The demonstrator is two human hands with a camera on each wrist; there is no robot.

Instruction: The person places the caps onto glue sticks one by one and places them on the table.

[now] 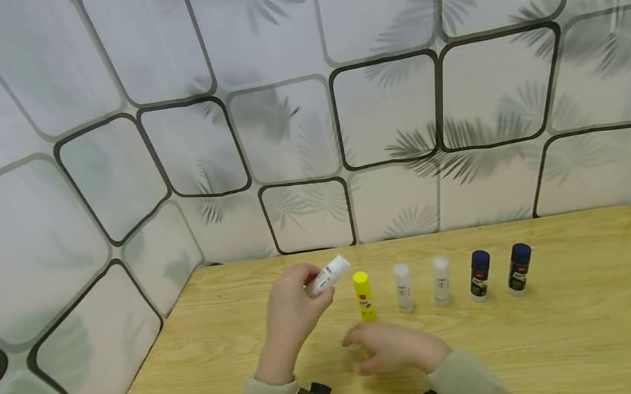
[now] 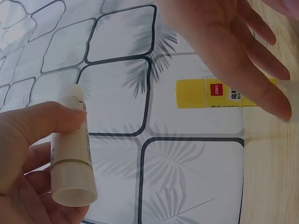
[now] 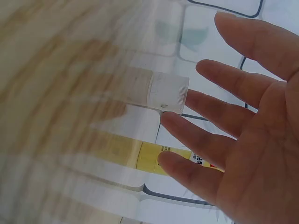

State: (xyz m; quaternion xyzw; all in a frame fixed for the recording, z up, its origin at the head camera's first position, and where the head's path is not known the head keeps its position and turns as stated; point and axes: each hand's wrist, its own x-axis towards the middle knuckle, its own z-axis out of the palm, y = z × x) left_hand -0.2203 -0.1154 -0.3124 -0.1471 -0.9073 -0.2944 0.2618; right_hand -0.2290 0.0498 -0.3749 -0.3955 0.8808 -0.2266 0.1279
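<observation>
My left hand (image 1: 295,303) grips a white glue stick (image 1: 327,275) tilted above the table, its thumb laid along the barrel. In the left wrist view the stick's wide, hollow-looking end (image 2: 74,193) faces the camera, and its far end is narrower. My right hand (image 1: 395,346) is low over the table with fingers spread and loosely bent. Right at its fingertips stands a small translucent white cap (image 3: 169,92), mostly hidden by the hand in the head view. Just behind that hand a yellow glue stick (image 1: 364,295) stands upright.
Right of the yellow stick, two white glue sticks (image 1: 403,288) and two dark blue-capped sticks (image 1: 480,275) stand upright in a row on the wooden table (image 1: 615,313). A patterned curtain (image 1: 290,124) rises behind the table's back edge and along its sides.
</observation>
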